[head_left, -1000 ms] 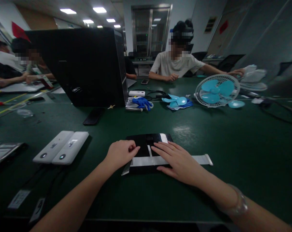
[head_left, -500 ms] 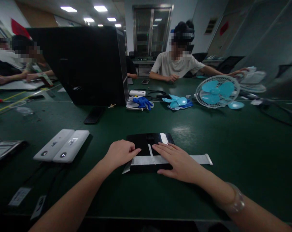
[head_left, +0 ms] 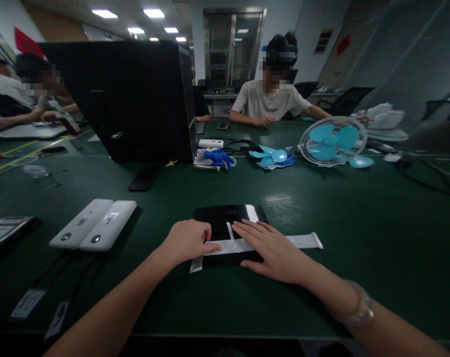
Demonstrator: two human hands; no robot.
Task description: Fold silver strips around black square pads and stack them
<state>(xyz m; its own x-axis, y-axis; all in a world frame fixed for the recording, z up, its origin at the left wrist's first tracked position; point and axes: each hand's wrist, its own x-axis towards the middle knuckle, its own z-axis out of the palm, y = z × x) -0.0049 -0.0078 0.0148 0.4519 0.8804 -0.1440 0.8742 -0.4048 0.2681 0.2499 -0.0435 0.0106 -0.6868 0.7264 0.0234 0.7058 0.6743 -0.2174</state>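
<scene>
A flat black panel (head_left: 212, 214) lies on the green table in front of me. Across its lower part runs a long, pale ribbon-like strip (head_left: 302, 241), its right end thicker and extending past the panel. A short narrow white strip (head_left: 229, 231) meets it at an angle, and a silvery piece (head_left: 196, 265) sticks out at the lower left corner. My left hand (head_left: 186, 240) rests at the panel's left side with curled fingers, its thumb pressed on the long strip. Lying flat with fingers stretched, my right hand (head_left: 271, 253) covers part of the strip and panel.
Two white power-bank-like devices (head_left: 107, 225) with cables lie on the left. Behind are a black phone (head_left: 144, 178), a large black case (head_left: 120, 104), blue gloves (head_left: 220, 158), loose blue fan blades (head_left: 271, 155) and a fan (head_left: 332, 141). A person (head_left: 271, 101) sits opposite.
My left thumb has moved slightly right and down onto the long strip. The strip's right end has risen a little, and the silvery piece has shifted. My right hand stays nearly in place.
</scene>
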